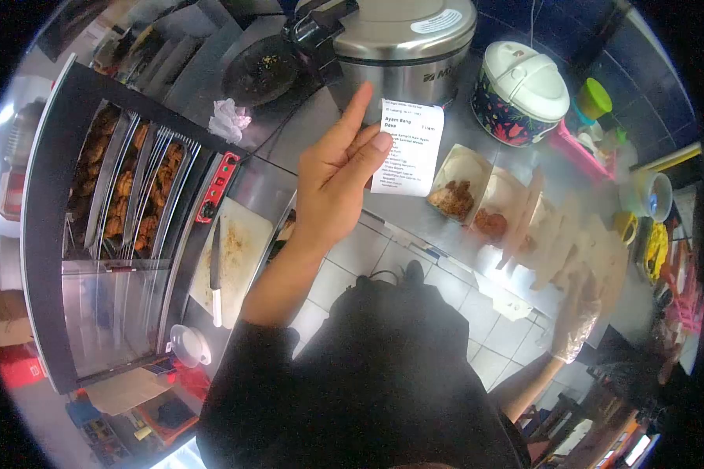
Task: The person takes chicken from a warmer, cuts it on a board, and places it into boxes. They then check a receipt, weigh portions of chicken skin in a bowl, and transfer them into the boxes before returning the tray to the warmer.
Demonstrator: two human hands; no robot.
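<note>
My left hand [344,168] pinches a printed paper receipt [411,160] between thumb and fingers, with the index finger pointing up. The receipt hangs upright over the counter, its print facing me. At the right, my right hand [577,313] wears a clear plastic glove. Its fingers are smeared in a pale blur over the counter, so their shape and anything in them cannot be made out. Close to that blur stand open paper food boxes; one box [450,191] holds brown crumbly food, and another box [502,202] holds a reddish-brown piece of food.
A steel rice cooker [403,59] and a floral container with a white lid [522,98] stand at the back. On the left, a display warmer [78,270] holds fried pieces and tongs. A knife [216,273] lies on a stained cutting board [246,242]. Floor tiles [360,254] show below.
</note>
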